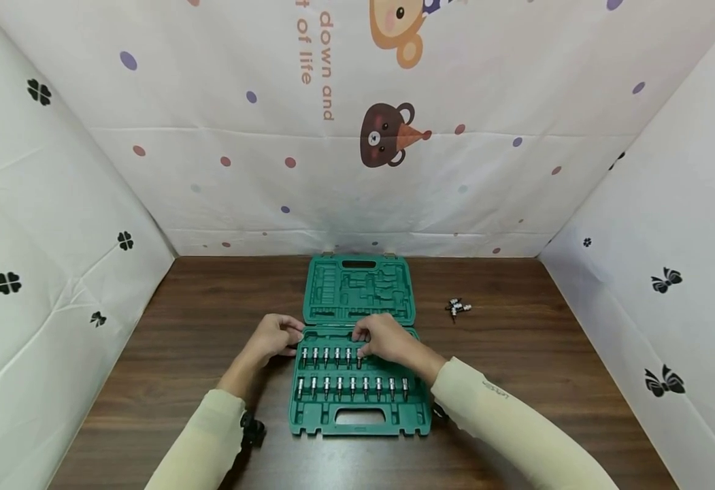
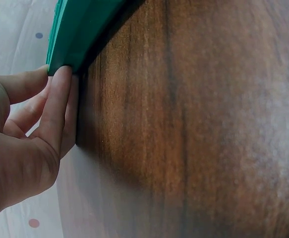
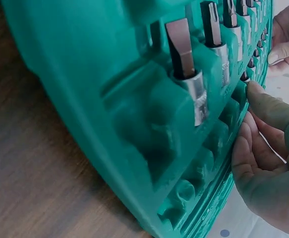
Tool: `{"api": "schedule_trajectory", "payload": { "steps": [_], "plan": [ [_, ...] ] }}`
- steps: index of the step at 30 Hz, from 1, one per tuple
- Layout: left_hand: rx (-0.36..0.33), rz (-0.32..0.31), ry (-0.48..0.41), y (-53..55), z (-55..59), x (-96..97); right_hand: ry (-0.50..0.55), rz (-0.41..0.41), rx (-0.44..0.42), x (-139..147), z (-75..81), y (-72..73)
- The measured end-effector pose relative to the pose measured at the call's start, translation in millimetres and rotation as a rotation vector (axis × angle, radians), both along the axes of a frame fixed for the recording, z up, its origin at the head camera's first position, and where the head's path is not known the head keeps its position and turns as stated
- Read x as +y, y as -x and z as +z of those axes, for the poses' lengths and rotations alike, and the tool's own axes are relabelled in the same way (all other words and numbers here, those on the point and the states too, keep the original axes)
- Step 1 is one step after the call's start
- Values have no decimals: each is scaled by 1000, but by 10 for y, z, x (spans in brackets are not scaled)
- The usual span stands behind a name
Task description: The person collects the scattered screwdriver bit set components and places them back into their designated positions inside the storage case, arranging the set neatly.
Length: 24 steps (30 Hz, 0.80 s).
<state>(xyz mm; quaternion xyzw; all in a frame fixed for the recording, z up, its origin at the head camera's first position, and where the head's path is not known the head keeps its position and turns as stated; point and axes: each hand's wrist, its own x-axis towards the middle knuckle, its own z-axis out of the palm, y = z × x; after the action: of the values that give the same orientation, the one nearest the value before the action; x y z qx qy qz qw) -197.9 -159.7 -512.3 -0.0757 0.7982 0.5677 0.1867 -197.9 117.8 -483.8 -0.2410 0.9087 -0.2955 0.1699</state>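
Observation:
A green plastic bit case (image 1: 314, 415) lies unfolded on the table, its lid (image 1: 320, 313) towards the wall. At the case's left edge, by the hinge, my left hand (image 1: 274, 335) pinches the green rim (image 2: 67, 52) between thumb and fingers. My right hand (image 1: 384, 337) is over the upper row; its thumb is on a bit socket (image 1: 359, 363), the last one on the right there, and its other fingers are curled at the hinge side. Empty slots show to the right of that socket. The lower row is lined with bit sockets, including a flat-blade one (image 3: 182, 49) in the right wrist view.
Several loose bit sockets (image 1: 467, 307) lie in a small heap on the brown wooden table (image 1: 504, 340), right of the case. White printed cloth walls (image 1: 259, 184) stand behind and on both sides. The case handle (image 1: 360, 429) faces the person.

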Motion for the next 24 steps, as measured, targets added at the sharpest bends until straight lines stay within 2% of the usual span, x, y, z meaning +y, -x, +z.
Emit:
{"api": "schedule_trajectory", "payload": {
  "steps": [24],
  "plan": [
    [9, -8, 8, -14, -7, -4, 1, -5, 8, -18, 2, 38]
  ]
}}
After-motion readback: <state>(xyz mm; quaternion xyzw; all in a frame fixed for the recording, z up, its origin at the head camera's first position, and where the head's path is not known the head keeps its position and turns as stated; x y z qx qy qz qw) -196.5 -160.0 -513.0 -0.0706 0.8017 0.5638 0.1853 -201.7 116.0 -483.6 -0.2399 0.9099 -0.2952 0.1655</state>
